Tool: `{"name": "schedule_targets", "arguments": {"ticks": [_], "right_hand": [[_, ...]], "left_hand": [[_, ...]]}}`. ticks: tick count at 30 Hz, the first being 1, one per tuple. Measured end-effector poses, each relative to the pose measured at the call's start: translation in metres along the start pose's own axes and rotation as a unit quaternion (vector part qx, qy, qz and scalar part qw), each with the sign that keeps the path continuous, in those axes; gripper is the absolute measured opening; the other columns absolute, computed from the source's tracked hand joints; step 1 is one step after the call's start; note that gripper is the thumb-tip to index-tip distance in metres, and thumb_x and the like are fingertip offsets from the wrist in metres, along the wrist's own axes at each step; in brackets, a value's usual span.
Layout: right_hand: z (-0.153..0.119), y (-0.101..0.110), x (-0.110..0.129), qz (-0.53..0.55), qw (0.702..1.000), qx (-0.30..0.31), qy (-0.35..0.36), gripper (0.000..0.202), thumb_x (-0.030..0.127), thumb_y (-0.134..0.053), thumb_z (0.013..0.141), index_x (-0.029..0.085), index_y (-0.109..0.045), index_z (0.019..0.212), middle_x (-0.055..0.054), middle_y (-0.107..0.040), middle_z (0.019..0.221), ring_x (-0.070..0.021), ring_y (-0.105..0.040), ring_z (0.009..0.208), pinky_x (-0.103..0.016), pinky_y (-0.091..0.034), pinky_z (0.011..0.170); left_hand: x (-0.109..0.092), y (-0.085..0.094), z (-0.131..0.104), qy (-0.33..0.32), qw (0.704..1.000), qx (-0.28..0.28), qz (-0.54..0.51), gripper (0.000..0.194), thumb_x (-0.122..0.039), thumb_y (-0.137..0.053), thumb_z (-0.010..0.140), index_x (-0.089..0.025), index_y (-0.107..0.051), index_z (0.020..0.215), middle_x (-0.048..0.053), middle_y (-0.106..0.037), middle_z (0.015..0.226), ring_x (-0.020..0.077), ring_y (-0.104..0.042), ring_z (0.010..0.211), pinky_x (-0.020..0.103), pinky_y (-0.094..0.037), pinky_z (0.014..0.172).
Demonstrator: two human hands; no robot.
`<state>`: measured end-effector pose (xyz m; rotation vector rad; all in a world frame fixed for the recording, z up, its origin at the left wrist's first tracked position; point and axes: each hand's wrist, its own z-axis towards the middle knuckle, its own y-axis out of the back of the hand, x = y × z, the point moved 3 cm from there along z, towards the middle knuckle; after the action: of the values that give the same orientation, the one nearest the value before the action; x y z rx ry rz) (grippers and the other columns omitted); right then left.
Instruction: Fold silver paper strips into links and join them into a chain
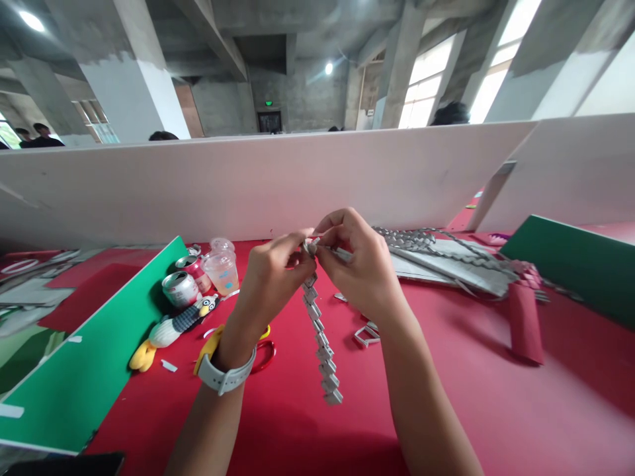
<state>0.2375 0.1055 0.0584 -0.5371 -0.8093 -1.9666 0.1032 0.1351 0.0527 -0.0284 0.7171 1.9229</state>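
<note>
A chain of folded paper links point(322, 340), pale grey and zigzag in shape, hangs down from my fingertips over the red tabletop. My left hand point(278, 268) pinches its upper end between thumb and forefinger. Close against it, my right hand point(354, 254) is closed too, its fingers pressed on a small paper strip at the top of the chain. The fingers partly hide how the strip and the last link meet. On the table just right of the chain lie some loose folded paper pieces point(367, 335).
At left stand drink cans point(181, 289), a plastic cup point(223, 268) and a plush bird point(171, 328) by a green divider point(99, 350). Red-handled scissors point(265, 356) lie behind my left wrist. Grey braided strips point(421, 239), boards and a red roll point(524, 324) are at right. A white partition point(248, 185) rises behind.
</note>
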Motion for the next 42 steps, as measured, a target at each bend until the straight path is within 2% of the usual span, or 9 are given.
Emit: {"name": "schedule_targets", "arguments": {"ticks": [5, 8, 10, 14, 19, 26, 35, 38, 42], "right_hand": [[-0.001, 0.004, 0.002, -0.008, 1.0, -0.007, 0.01, 0.02, 0.007, -0.051, 0.077, 0.022, -0.052, 0.091, 0.001, -0.061, 0.075, -0.0119, -0.058, 0.071, -0.025, -0.042, 0.063], [-0.001, 0.005, 0.001, 0.01, 1.0, -0.007, 0.006, 0.02, 0.007, -0.051, 0.078, 0.021, -0.052, 0.092, 0.001, -0.062, 0.077, -0.0118, -0.058, 0.071, -0.025, -0.043, 0.063], [-0.001, 0.006, 0.0, 0.024, 1.0, -0.002, 0.001, 0.019, 0.007, -0.052, 0.078, 0.021, -0.053, 0.092, 0.001, -0.062, 0.077, -0.0115, -0.058, 0.069, -0.025, -0.043, 0.063], [0.0, 0.007, -0.001, 0.034, 0.999, 0.002, -0.004, 0.018, 0.007, -0.052, 0.079, 0.021, -0.053, 0.091, 0.001, -0.061, 0.076, -0.0115, -0.058, 0.069, -0.026, -0.044, 0.062], [0.0, 0.007, 0.0, 0.022, 1.0, -0.001, -0.001, 0.019, 0.007, -0.052, 0.078, 0.021, -0.053, 0.091, 0.001, -0.061, 0.075, -0.0114, -0.059, 0.07, -0.025, -0.044, 0.062], [0.0, 0.006, 0.002, 0.007, 1.0, 0.009, 0.006, 0.018, 0.007, -0.053, 0.079, 0.021, -0.053, 0.09, 0.002, -0.061, 0.074, -0.0107, -0.057, 0.07, -0.024, -0.042, 0.06], [-0.003, 0.008, 0.007, 0.049, 0.998, 0.031, 0.007, 0.015, 0.009, -0.055, 0.08, 0.02, -0.054, 0.09, 0.002, -0.06, 0.075, -0.01, -0.056, 0.069, -0.023, -0.043, 0.061], [-0.003, 0.012, 0.009, 0.073, 0.997, 0.039, -0.004, 0.014, 0.011, -0.056, 0.08, 0.02, -0.055, 0.091, 0.001, -0.06, 0.075, -0.0096, -0.055, 0.067, -0.023, -0.042, 0.059], [-0.003, 0.017, 0.011, 0.076, 0.997, 0.013, -0.014, 0.013, 0.011, -0.058, 0.079, 0.019, -0.055, 0.087, 0.003, -0.058, 0.072, -0.0084, -0.052, 0.063, -0.023, -0.041, 0.058]], "left_hand": [[0.005, 0.002, 0.001, 0.036, 0.996, 0.062, -0.049, 0.03, -0.023, -0.055, 0.089, -0.017, -0.067, 0.116, -0.002, -0.066, 0.066, 0.0076, -0.058, 0.057, 0.016, -0.045, 0.055], [0.011, 0.002, 0.0, 0.072, 0.983, 0.107, -0.129, 0.036, -0.032, -0.054, 0.092, -0.018, -0.063, 0.125, 0.002, -0.072, 0.08, 0.0104, -0.066, 0.067, 0.018, -0.05, 0.06], [0.014, 0.003, -0.001, 0.093, 0.973, 0.118, -0.177, 0.039, -0.037, -0.056, 0.092, -0.017, -0.063, 0.125, 0.005, -0.075, 0.09, 0.014, -0.07, 0.077, 0.02, -0.055, 0.067], [0.015, 0.002, -0.002, 0.108, 0.966, 0.105, -0.21, 0.039, -0.04, -0.06, 0.089, -0.018, -0.066, 0.121, 0.006, -0.076, 0.095, 0.0165, -0.072, 0.085, 0.021, -0.059, 0.07], [0.013, 0.001, -0.001, 0.1, 0.967, 0.085, -0.218, 0.031, -0.038, -0.061, 0.09, -0.02, -0.069, 0.114, 0.003, -0.075, 0.088, 0.0122, -0.072, 0.076, 0.015, -0.057, 0.062], [0.015, -0.002, -0.001, 0.118, 0.964, 0.087, -0.222, 0.023, -0.029, -0.062, 0.088, -0.018, -0.068, 0.106, 0.002, -0.074, 0.087, 0.0118, -0.07, 0.077, 0.016, -0.057, 0.066], [0.022, -0.001, 0.0, 0.172, 0.926, 0.099, -0.32, 0.023, -0.022, -0.073, 0.073, -0.016, -0.066, 0.094, 0.006, -0.072, 0.09, 0.0133, -0.07, 0.067, 0.021, -0.058, 0.059], [0.023, 0.001, 0.002, 0.184, 0.93, 0.067, -0.312, 0.017, -0.019, -0.072, 0.072, -0.016, -0.063, 0.086, 0.004, -0.071, 0.084, 0.0112, -0.068, 0.062, 0.017, -0.055, 0.053], [0.024, 0.003, 0.003, 0.178, 0.949, -0.005, -0.26, 0.009, -0.016, -0.062, 0.076, -0.017, -0.063, 0.086, 0.001, -0.069, 0.075, 0.0093, -0.065, 0.056, 0.016, -0.053, 0.051]]}}
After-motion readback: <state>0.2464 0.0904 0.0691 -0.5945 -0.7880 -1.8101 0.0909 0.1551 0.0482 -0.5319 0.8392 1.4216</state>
